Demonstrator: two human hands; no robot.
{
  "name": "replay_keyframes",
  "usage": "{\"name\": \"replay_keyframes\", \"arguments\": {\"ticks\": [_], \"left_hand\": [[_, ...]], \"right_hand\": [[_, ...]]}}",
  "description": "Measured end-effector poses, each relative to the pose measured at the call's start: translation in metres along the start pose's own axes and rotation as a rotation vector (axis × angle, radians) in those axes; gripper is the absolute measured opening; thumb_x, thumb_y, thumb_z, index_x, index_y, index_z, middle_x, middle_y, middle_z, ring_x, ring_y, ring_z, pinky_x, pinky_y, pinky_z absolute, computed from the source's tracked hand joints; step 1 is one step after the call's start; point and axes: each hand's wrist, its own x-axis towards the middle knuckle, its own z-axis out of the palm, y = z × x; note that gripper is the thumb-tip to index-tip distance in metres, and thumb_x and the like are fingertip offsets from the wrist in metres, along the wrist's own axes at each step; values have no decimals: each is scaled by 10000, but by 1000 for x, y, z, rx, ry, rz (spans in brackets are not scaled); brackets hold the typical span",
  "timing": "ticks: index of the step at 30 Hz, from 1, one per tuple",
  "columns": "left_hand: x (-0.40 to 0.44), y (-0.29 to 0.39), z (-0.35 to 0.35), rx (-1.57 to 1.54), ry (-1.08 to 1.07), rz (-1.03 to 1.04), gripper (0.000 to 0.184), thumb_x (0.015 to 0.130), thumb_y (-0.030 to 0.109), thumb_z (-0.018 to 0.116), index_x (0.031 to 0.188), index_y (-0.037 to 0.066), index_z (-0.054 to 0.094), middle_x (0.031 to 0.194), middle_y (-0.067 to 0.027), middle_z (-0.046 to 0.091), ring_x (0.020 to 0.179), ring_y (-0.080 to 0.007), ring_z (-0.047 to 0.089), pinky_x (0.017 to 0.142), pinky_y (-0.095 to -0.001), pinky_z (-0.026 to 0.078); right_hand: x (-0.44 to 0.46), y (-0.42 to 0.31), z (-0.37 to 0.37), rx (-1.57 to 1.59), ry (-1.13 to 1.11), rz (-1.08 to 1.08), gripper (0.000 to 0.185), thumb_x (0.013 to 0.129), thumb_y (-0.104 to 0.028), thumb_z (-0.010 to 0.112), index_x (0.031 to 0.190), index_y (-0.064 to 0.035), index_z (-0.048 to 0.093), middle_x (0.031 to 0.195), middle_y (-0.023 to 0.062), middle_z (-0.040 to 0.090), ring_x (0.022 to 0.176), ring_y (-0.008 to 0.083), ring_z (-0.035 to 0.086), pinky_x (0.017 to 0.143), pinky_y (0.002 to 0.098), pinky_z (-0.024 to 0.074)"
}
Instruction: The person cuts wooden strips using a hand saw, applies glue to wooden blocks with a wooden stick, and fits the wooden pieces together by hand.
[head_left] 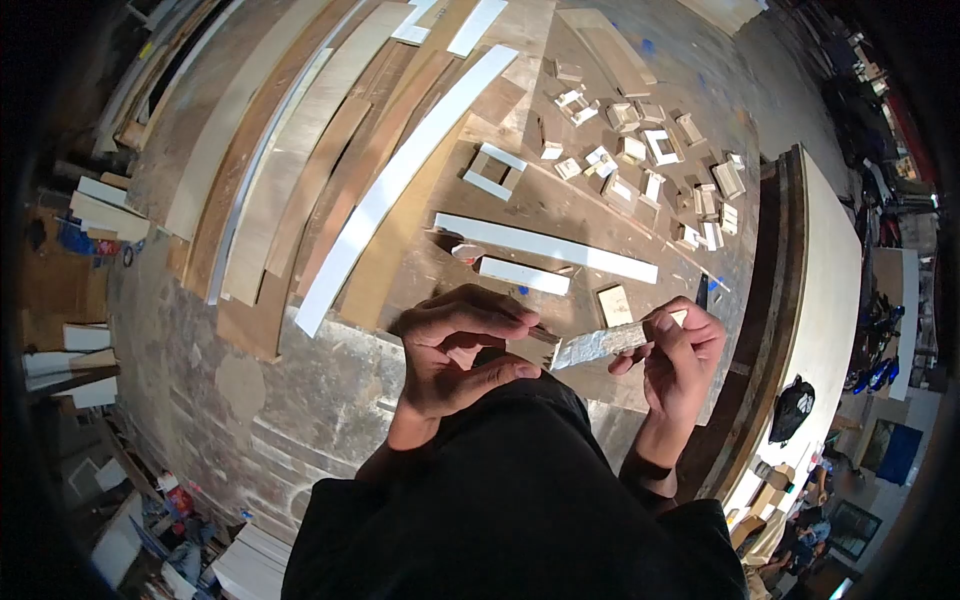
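My left hand (462, 348) has its thumb and fingers on opposite edges of a small brown wooden piece (533, 348). Between the thumb and fingers of my right hand (680, 352) is a short wooden strip (602, 345), with a whitish, shiny coating on its face. The strip's left end is close beside the brown piece; whether they touch cannot be made out. Just beyond the strip lies a small pale block (614, 305). Farther off are a short white strip (524, 275) and a longer one (547, 247).
Long boards (405, 190) lie across the left of the worktable (270, 400). A rectangular frame (494, 171) lies near the middle, with several small wooden assemblies (620, 190) at the upper right. A raised pale panel (815, 300) borders the right side. People sit at the lower right.
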Motion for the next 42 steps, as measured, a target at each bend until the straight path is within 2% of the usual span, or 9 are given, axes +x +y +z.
{"name": "replay_keyframes", "arguments": {"ticks": [6,8,11,17,20,27,29,35,42], "left_hand": [[0,0,-2,31,-44,-40,466,672,23,896,1087,33,683,1109,-150,656,1052,-210,670,903,-366,594],[-1,-2,0,-161,-41,-94,446,703,-82,834,1114,-28,667,1181,-179,639,1150,-264,643,924,-346,602],[-5,-8,0,-247,-28,-130,488,705,-87,829,1155,-44,645,1183,-178,640,1157,-270,639,943,-364,593],[-6,-5,2,-259,-15,-227,480,738,-43,821,1183,-50,641,1209,-179,639,1159,-300,639,963,-412,565],[-6,-3,8,-293,51,-231,452,762,-27,805,1185,-48,646,1182,-177,657,1144,-299,644,961,-412,559],[-4,0,9,-195,0,-301,416,791,-16,777,1189,-42,655,1143,-178,686,1138,-286,648,925,-376,566],[-4,-1,13,-116,63,-314,496,787,242,837,1139,-47,643,1078,-192,685,1002,-270,694,793,-369,607],[-7,-3,17,-166,155,-324,520,781,238,839,1157,-56,633,1093,-200,694,995,-278,696,770,-368,584],[-7,-7,17,-196,96,-316,528,778,221,838,1180,-48,627,1118,-208,693,1022,-281,694,779,-363,594]], "right_hand": [[2,-2,-1,-41,28,-25,217,955,-79,601,818,87,571,658,115,589,516,239,665,470,390,597],[2,0,-1,8,75,-60,222,960,-86,600,823,85,569,655,117,588,505,233,657,467,397,594],[0,2,3,-33,70,-126,230,968,-141,588,836,43,550,646,117,601,512,178,636,429,341,575],[-1,12,7,45,69,-113,226,974,-139,584,876,62,553,698,117,607,514,197,646,442,351,585],[-4,17,4,41,32,-83,226,976,-134,579,885,71,551,715,114,602,524,207,657,445,356,588],[-4,14,2,100,41,-123,236,978,-133,578,876,77,547,711,112,597,534,213,662,447,360,590],[-4,12,5,72,67,-98,240,978,-140,582,873,72,544,711,106,593,534,210,658,456,364,595],[-3,17,-7,50,20,-85,242,989,-138,563,857,63,530,705,118,600,533,207,646,467,374,600],[1,21,-2,40,22,-50,254,984,-150,571,834,49,522,659,105,576,564,204,654,458,367,588]]}}
